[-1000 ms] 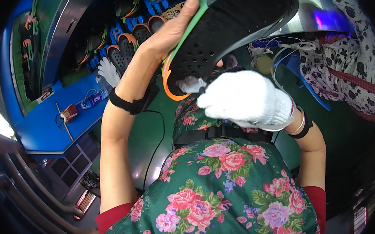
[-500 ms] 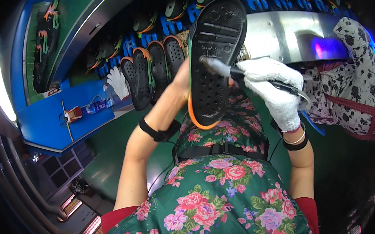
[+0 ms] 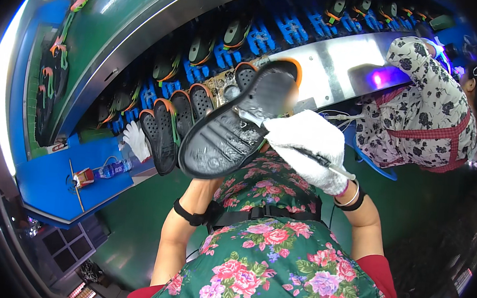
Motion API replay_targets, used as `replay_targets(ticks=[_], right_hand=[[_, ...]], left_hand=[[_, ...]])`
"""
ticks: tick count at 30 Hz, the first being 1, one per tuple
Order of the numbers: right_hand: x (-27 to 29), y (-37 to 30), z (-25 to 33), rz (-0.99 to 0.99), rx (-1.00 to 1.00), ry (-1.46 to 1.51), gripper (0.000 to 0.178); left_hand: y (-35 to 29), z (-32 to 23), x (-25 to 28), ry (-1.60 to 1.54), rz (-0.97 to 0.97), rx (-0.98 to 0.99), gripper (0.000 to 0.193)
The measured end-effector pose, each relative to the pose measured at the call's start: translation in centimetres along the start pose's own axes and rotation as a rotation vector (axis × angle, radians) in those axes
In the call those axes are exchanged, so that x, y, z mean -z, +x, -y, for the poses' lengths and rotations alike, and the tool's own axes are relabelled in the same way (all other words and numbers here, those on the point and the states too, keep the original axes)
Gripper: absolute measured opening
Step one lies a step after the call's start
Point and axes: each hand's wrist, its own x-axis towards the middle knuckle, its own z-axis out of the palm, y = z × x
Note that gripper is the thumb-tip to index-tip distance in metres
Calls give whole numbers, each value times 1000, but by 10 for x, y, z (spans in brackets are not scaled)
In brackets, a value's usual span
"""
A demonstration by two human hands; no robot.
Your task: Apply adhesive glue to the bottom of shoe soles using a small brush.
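Observation:
A black shoe sole with an orange and green rim tilts in front of me, ridged end at lower left. Its upper face shines as if wet. My left hand holds it from underneath; the sole hides most of the fingers. In a white knitted glove, my right hand grips a brush with a dark handle. The pale brush tip touches the middle of the sole.
Several perforated black soles stand beyond it on the left. A blue ledge bears a plastic bottle and a white glove. Blue racks with shoes run behind a metal plate. A co-worker sits at right.
The sole has turned from upright to slanting, its ridged end swinging from top to lower left. My right hand has moved lower and left with the brush. The view has shifted too.

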Motion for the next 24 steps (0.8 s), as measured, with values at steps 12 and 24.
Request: replay_targets(ticks=[12, 24], right_hand=[[2, 19, 12, -47, 65, -76, 26], [-17, 43, 7, 15, 243, -73, 38]], left_hand=[[45, 1, 60, 2524, -49, -276, 96], [21, -10, 52, 2819, -117, -407, 84]])
